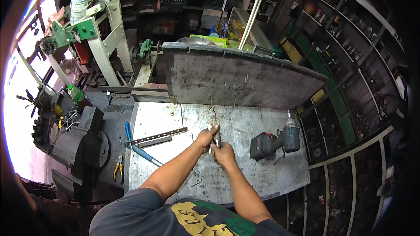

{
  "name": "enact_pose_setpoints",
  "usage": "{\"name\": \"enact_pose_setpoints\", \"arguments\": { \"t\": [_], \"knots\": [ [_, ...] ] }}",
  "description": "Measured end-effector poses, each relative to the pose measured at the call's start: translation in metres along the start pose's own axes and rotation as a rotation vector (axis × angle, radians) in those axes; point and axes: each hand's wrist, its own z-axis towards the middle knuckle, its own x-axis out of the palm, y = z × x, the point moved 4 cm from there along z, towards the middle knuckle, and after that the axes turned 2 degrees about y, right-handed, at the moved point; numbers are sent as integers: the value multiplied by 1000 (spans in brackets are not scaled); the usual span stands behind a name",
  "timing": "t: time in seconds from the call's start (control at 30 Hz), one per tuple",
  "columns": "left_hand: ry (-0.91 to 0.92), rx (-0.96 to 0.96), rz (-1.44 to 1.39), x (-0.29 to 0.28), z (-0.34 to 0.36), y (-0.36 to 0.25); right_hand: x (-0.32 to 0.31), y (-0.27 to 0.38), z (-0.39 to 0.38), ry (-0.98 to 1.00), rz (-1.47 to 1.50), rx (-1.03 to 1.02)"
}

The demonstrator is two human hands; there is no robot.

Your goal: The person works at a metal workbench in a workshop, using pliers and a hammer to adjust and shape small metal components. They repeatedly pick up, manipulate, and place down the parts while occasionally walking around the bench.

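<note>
Both of my hands are over the metal-topped bench, closed around a pair of metal locking pliers (pixel 212 114). My left hand (pixel 205 140) wraps its middle, with the thumb pressed on top. My right hand (pixel 224 154) grips the handle end, nearer to me. The curved jaws point away from me, by a thin metal rod (pixel 211 101) at the foot of the upright dark board. Whether the jaws bite on the rod I cannot tell. A perforated metal strip (pixel 159 137) lies left of my hands. To the right, a cordless drill (pixel 275 140) rests on its side.
The dark upright board (pixel 236 76), with several pins sticking out, walls off the bench's far side. Blue-handled tools (pixel 142 152) lie at the bench's left edge. Yellow-handled pliers (pixel 118 168) and a bench grinder-like machine (pixel 83 144) are farther left. Shelves (pixel 345 39) stand right.
</note>
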Motion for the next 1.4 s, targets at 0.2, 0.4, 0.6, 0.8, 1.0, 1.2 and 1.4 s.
{"name": "enact_pose_setpoints", "arguments": {
  "t": [0.2,0.4,0.6,0.8,1.0,1.2,1.4],
  "knots": [
    [-292,301,803,-18,-2,-21,26,24,-27,-42,-258,-99],
    [251,-172,-263,-39,12,10,-19,-40,-79,-348,212,-89],
    [-49,61,221,-40,21,24,-155,-77,-93,-1095,398,-335],
    [-124,47,103,-9,-6,10,-198,-73,-33,-633,271,-75],
    [-605,355,923,10,-35,8,-231,-128,-52,-602,324,-347],
    [-597,459,1043,2,-24,10,-369,-255,-126,-770,108,22],
    [192,126,-459,29,-18,37,-449,-338,-133,-983,72,-100]
  ]
}}
